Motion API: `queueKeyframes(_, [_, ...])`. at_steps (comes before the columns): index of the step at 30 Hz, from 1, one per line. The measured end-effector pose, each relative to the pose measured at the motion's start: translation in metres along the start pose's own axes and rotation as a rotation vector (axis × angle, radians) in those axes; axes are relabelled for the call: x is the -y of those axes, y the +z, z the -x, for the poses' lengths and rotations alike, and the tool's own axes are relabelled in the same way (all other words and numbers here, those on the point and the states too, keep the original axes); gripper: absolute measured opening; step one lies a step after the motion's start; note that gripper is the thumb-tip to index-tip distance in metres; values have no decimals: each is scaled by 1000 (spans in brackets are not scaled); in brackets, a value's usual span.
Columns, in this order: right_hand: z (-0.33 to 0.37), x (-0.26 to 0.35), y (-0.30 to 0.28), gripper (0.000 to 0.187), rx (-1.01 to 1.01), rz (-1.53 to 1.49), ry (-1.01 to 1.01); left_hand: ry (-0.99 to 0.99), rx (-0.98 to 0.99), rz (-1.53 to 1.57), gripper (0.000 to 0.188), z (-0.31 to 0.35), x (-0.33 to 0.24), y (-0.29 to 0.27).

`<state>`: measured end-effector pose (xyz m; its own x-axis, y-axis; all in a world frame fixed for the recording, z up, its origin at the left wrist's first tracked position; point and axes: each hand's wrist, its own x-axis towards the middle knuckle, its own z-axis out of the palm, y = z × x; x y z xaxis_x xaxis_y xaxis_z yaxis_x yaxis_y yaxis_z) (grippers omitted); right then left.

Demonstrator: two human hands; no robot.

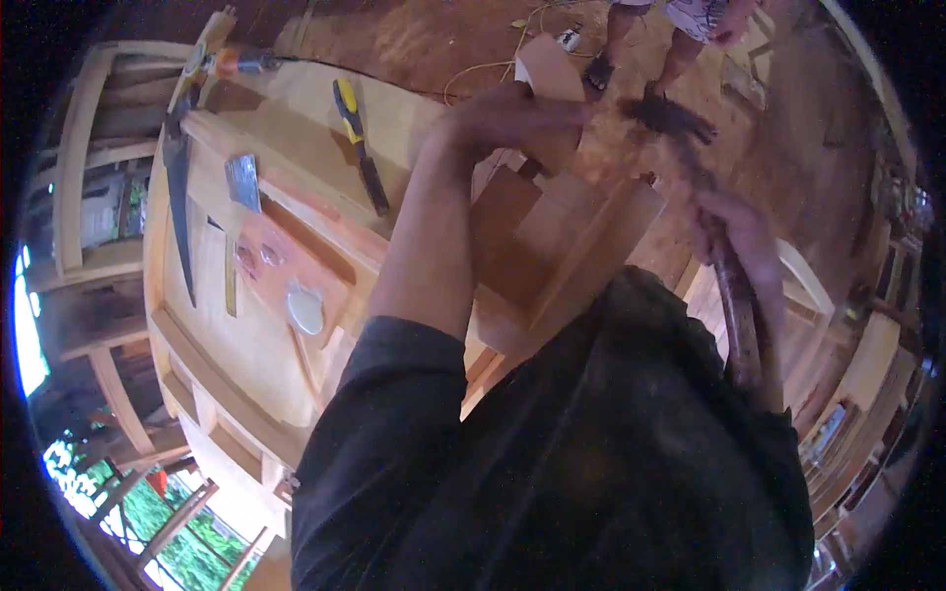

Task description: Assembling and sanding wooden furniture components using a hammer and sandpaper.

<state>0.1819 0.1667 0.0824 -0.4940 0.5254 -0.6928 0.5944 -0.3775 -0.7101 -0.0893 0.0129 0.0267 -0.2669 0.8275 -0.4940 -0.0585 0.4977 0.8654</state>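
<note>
My right hand (734,231) is wrapped around the wooden handle (734,305) of a hammer, whose dark head (670,118) is raised in front and smeared by motion. Ahead on the left, my left hand (517,113) is closed on a pale wooden board (554,79) that stands up from a wooden frame (611,236). The fingers lie across the board's face; the thumb is hard to make out. Below that hand, the frame's brown panel (512,231) is seen between its pale rails. The hammer head is apart from the wood.
On the pale wooden worktop (394,108) lie a yellow-and-black chisel (360,148), a handsaw (177,207), a scraper (243,182) and a reddish board (286,246) bearing a whitish oval piece (305,308). Another person's legs (680,54) stand beyond, near a yellow cord (478,67).
</note>
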Motion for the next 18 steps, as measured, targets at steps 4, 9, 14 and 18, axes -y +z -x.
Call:
queueKeyframes(4, [-21,2,-16,21,-133,-165,-136,14,31,-29,77,-1,2,-3])
queueKeyframes(9, [-17,18,-6,21,-59,-182,-152,97,20,-8,71,0,3,-2])
queueKeyframes(14, [-40,69,8,31,42,144,-311,89,9,-10,71,1,0,-2])
queueKeyframes(18, [-78,72,2,39,156,320,-418,46,53,-59,71,-5,5,-5])
